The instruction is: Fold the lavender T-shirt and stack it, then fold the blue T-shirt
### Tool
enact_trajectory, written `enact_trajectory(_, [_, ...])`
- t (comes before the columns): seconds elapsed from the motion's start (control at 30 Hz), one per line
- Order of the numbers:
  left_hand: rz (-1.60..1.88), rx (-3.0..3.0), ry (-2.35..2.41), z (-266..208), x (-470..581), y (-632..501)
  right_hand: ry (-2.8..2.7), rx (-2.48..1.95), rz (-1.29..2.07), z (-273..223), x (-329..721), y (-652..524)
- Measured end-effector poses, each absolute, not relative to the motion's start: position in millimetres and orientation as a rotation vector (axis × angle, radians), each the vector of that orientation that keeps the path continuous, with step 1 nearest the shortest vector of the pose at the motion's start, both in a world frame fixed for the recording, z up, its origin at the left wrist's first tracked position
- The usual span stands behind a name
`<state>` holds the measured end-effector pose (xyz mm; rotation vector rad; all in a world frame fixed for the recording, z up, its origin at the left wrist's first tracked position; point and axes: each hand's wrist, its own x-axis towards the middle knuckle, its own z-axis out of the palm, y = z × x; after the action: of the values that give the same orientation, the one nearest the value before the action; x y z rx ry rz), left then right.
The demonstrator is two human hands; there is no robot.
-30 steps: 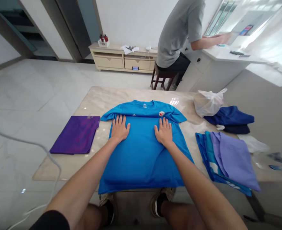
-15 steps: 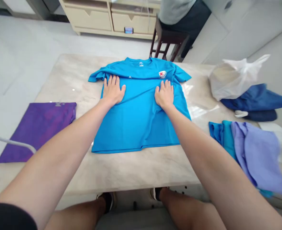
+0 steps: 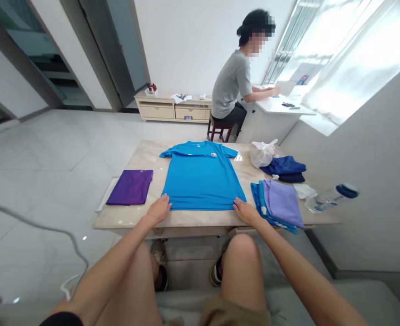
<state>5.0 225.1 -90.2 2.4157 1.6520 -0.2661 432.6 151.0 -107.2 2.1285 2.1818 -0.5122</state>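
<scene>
A home living room: marble table (image 3: 186,221), low TV cabinet (image 3: 168,110), tiled floor (image 3: 50,149), bright window (image 3: 339,54).

A T-shirt (image 3: 202,179) lies flat in the middle of the desk (image 3: 193,220). A folded shirt (image 3: 130,186) lies to its left, a stack of folded clothes (image 3: 278,203) to its right, with a plastic bag (image 3: 263,154) behind the stack and a bottle (image 3: 329,198) farther right.
</scene>
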Motion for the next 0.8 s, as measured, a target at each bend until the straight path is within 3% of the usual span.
enact_trajectory(0.23, [-0.375,2.392,1.773,-26,-21,89,2.264,2.148,-0.738,-62,403,62])
enact_trajectory(0.3, [-0.18,2.491,1.863,-28,-39,33,2.418,2.294,-0.605,-67,377,19])
enact_trajectory(0.4, [0.194,2.457,2.091,-46,-66,-42,2.488,2.616,-0.051,-83,333,-48])
enact_trajectory(0.47, [0.315,2.294,2.213,-62,-78,-77,2.466,2.682,0.095,-91,311,-82])
enact_trajectory(0.6, [0.423,2.112,2.253,-78,-83,-113,2.463,2.722,0.063,-96,297,-112])
enact_trajectory(0.8, [0.617,2.137,1.986,-64,-64,-112,2.596,2.786,-0.139,-100,308,-103])
